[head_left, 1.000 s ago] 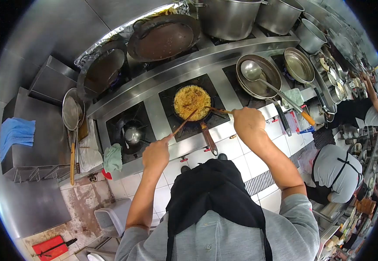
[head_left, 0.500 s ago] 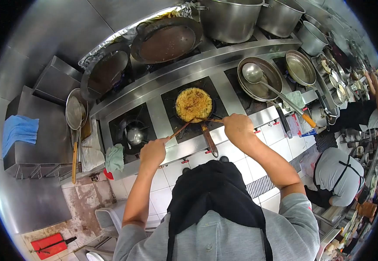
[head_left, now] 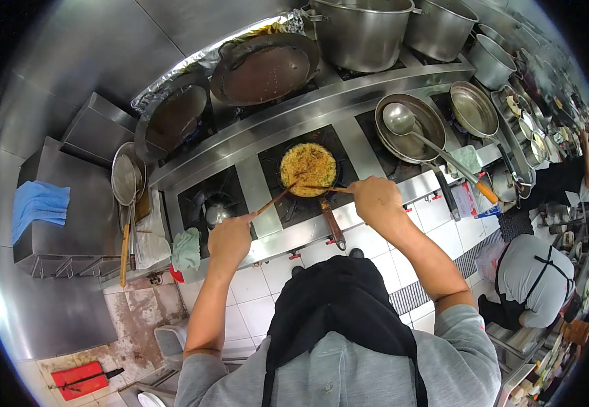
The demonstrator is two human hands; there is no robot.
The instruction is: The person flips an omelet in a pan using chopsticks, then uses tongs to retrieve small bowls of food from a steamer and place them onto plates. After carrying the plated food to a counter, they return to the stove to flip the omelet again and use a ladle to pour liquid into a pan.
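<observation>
My left hand (head_left: pixel 230 241) is closed round a thin wooden chopstick (head_left: pixel 272 201) that slants up to the food. In my right hand (head_left: pixel 378 200) is another chopstick (head_left: pixel 331 188), pointing left over the pan's near edge. The two tips come close together at the near-left part of a golden-brown, crumbly-looking round of food (head_left: pixel 309 163). It fills a small dark frying pan on the middle burner. The pan's brown handle (head_left: pixel 333 224) points toward me, between my hands, with neither hand on it.
A ladle (head_left: pixel 399 119) lies across stacked pans on the right, its orange-tipped handle over the front edge. On the left burner rests another ladle (head_left: pixel 218 213), near a green cloth (head_left: pixel 186 249). Woks (head_left: pixel 264 69) and tall pots (head_left: pixel 362 34) line the back. A co-worker (head_left: pixel 535 275) bends at the right.
The view has shifted slightly. Both chopstick tips sit a little farther over the food and to the left. My left hand has moved slightly outward from the pan.
</observation>
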